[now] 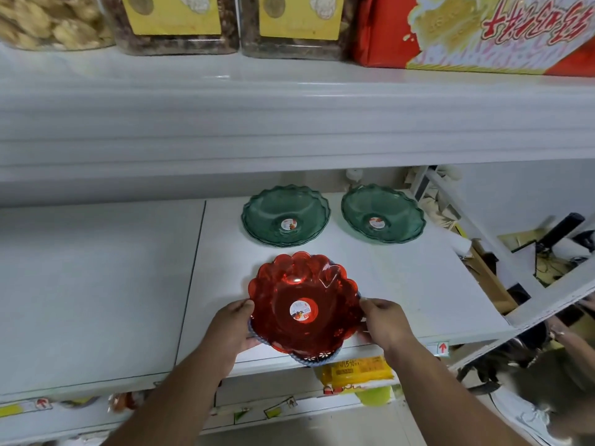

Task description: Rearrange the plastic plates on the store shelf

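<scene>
Head view: the red scalloped plate point(302, 304) sits at the front edge of the white shelf point(402, 284), stacked on a bluish plate point(317, 358) whose perforated rim peeks out beneath it and overhangs the shelf lip. The left hand point(230, 329) grips the stack at its left rim, thumb on top and fingers curled under; the right hand point(384, 323) holds the opposite rim the same way, so the plates lie squarely between the two hands, pinched at both sides.

To do this step well, I would keep the two grips level and opposite each other, so the thin plastic does not flex or the upper plate slide off the lower one. Lift or slide the stack as one, far enough back that no rim hangs over the edge.

Behind, well apart from the hands, two green plates point(285, 215) and point(383, 214) stand side by side near the back of the shelf; free space lies between them and the red one. On the shelf above are snack jars point(175, 27) and a red box point(467, 33).
</scene>
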Demonstrator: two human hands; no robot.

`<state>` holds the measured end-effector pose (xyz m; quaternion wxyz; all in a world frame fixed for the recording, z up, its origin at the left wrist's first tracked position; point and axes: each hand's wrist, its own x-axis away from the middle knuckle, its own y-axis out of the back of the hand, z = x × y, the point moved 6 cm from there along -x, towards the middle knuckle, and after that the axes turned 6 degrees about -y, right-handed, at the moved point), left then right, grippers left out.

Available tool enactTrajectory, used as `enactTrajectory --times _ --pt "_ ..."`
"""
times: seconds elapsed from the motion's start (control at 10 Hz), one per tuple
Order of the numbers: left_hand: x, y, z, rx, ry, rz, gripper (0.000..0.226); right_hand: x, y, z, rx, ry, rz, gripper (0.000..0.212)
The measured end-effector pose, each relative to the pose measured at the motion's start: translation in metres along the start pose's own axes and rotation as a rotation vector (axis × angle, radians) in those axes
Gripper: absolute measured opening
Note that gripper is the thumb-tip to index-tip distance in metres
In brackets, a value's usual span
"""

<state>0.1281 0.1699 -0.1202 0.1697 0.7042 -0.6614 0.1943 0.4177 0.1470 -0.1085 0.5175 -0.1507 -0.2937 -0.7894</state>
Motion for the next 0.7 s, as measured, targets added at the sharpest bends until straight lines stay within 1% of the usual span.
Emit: enactTrajectory --times 0.1,0.3,0.5,0.6,0.7 --pt "-0.007 -0.001 0.001 0.006 -0.008 -0.009 0.028 -0.003 0.000 0.003 -0.001 -0.005 0.021 0.032" --pt "-0.014 0.001 0.004 0.003 -0.013 -0.026 0.027 -0.004 -0.004 0.004 0.014 -0.007 0.030 0.035" --pt "-0.016 0.002 0.007 -0.009 -0.038 0.026 0.028 -0.001 -0.002 0.005 0.023 0.006 0.028 0.032" --pt "-0.013 0.004 0.002 -0.073 -0.068 0.050 0.025 0.007 0.001 0.009 0.073 0.030 0.012 0.029" --pt "-0.013 0.018 -0.003 -0.234 -0.126 -0.022 0.034 0.014 0.011 0.009 0.092 0.078 -0.045 0.029"
